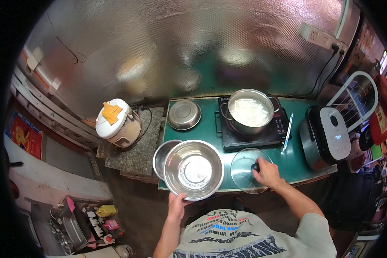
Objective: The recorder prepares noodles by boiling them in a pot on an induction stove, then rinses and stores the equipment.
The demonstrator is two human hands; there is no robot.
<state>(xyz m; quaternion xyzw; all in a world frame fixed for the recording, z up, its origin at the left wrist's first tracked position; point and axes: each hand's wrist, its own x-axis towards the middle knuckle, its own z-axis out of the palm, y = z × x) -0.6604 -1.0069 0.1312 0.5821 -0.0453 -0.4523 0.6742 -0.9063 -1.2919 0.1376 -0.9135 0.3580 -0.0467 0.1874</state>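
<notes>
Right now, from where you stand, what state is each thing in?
Steel bowl: upright, its rim held by the left hand
Glass lid: off the pot, knob gripped by the right hand
Pot: uncovered, white contents showing
Cooktop: under the pot; on or off unclear
Small bowl: upside down
White cooker: lid shut, yellow cloth on top
Black-and-white cooker: lid shut, display lit
</notes>
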